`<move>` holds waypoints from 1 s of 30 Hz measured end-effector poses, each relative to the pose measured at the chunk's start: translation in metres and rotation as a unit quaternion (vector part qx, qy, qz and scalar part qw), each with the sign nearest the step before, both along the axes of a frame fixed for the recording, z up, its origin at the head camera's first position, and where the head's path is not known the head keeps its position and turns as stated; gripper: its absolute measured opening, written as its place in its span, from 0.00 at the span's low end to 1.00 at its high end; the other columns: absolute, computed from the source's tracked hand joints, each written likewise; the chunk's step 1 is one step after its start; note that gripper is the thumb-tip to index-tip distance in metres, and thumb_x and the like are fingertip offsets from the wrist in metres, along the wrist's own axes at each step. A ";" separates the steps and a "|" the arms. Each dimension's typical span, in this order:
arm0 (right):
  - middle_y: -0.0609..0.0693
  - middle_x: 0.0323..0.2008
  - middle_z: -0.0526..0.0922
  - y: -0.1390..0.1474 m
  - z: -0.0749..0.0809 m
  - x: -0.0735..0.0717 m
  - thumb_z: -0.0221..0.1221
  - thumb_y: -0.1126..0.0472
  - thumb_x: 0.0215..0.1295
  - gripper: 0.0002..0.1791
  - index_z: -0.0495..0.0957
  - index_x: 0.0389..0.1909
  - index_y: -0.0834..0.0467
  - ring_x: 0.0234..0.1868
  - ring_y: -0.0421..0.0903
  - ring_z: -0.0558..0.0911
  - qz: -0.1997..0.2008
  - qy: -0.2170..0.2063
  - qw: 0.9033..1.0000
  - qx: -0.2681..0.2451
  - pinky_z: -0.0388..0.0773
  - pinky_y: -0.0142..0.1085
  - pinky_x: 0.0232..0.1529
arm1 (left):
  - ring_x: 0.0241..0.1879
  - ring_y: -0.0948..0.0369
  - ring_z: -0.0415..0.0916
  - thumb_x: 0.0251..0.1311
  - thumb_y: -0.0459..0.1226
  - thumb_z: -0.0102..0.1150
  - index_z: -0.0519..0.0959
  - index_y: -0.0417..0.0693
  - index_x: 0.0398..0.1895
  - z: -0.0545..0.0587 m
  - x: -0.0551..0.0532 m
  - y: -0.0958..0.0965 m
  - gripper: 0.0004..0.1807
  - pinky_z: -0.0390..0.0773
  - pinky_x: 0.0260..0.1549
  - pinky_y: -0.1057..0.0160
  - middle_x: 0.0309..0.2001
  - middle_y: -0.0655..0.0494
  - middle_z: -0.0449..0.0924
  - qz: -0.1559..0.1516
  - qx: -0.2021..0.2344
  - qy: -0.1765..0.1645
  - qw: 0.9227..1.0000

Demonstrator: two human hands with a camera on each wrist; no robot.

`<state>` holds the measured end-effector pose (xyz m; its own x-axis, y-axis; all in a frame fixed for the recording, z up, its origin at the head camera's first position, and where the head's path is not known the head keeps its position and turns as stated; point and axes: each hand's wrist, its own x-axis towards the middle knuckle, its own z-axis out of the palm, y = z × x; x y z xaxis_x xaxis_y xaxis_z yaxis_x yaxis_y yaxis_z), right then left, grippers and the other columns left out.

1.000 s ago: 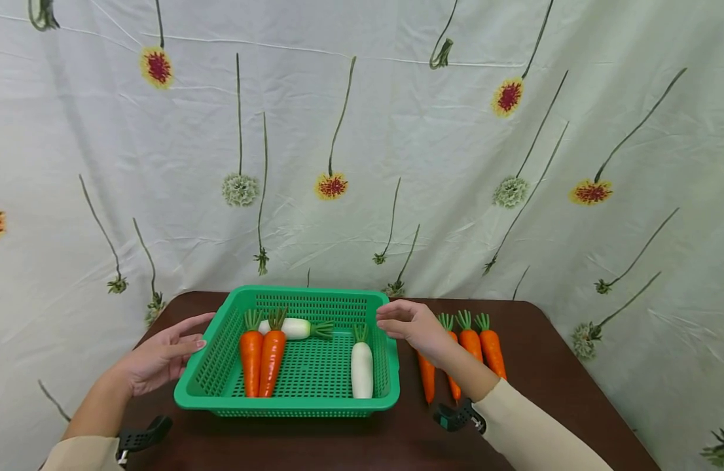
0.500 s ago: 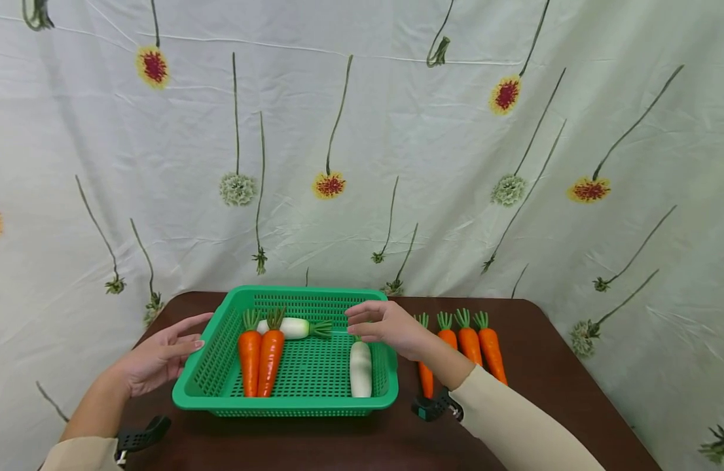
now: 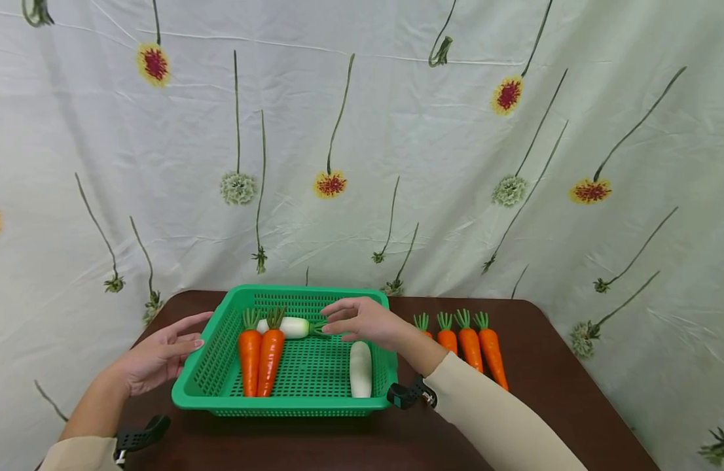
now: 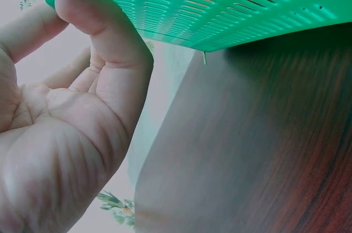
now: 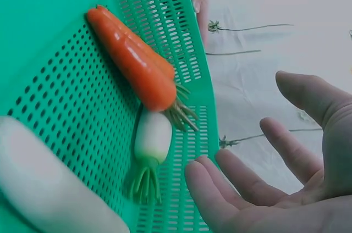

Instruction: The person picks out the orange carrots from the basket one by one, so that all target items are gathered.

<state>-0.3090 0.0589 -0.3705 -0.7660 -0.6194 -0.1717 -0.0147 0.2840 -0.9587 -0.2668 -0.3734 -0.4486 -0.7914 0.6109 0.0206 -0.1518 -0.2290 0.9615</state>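
Observation:
A green perforated plastic basket [image 3: 291, 404] holds two carrots [image 3: 271, 363] on its left, a white radish [image 3: 295, 328] lying crosswise behind them and another white radish [image 3: 361, 369] near the right wall. My left hand [image 3: 158, 356] is at the basket's left rim, thumb and fingers loosely extended and touching it from outside. In the left wrist view the thumb [image 4: 104, 29] meets the rim. My right hand [image 3: 362, 320] hovers over the basket's back right part, fingers spread and nothing in them. It hides the near radish's leaves. In the right wrist view the radish leaves [image 5: 146, 181] lie beside the fingertips.
Several carrots [image 3: 491, 356] lie side by side on the dark wooden table [image 3: 556, 386], right of the basket; my right arm partly covers them. A white flower-patterned cloth [image 3: 362, 144] hangs behind the table's back edge.
My right hand has moved left, from beside the basket's right rim to above its inside, uncovering the tops of the carrots on the table. The left hand and the basket have stayed put.

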 end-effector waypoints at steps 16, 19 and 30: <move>0.59 0.65 0.79 -0.050 -0.003 -0.012 0.69 0.59 0.66 0.20 0.82 0.58 0.50 0.60 0.48 0.83 0.032 0.012 0.999 0.034 0.84 0.47 0.59 | 0.55 0.53 0.86 0.80 0.26 0.33 0.59 0.69 0.75 -0.001 0.001 -0.001 0.31 0.85 0.54 0.49 0.61 0.54 0.83 -0.005 0.002 -0.006 1.000; 0.60 0.66 0.78 -0.060 -0.003 -0.014 0.69 0.59 0.66 0.21 0.82 0.60 0.51 0.59 0.47 0.83 0.036 0.009 0.999 0.038 0.85 0.45 0.58 | 0.55 0.53 0.86 0.81 0.27 0.34 0.58 0.70 0.76 -0.002 0.001 -0.002 0.31 0.85 0.54 0.48 0.61 0.55 0.83 0.002 -0.010 -0.005 1.000; 0.54 0.60 0.81 -0.092 -0.013 -0.024 0.71 0.61 0.64 0.29 0.77 0.66 0.54 0.63 0.63 0.80 0.029 -0.054 0.997 0.052 0.78 0.57 0.65 | 0.55 0.53 0.86 0.81 0.28 0.34 0.55 0.70 0.77 -0.002 0.000 -0.002 0.31 0.84 0.55 0.49 0.61 0.56 0.83 0.005 -0.018 -0.005 1.000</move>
<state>-0.3334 -0.0333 -0.3836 -0.7036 -0.6365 -0.3160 0.0674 0.3830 -0.9213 -0.2663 -0.3751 -0.4504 -0.7978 0.6028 -0.0095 -0.1599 -0.1964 0.9674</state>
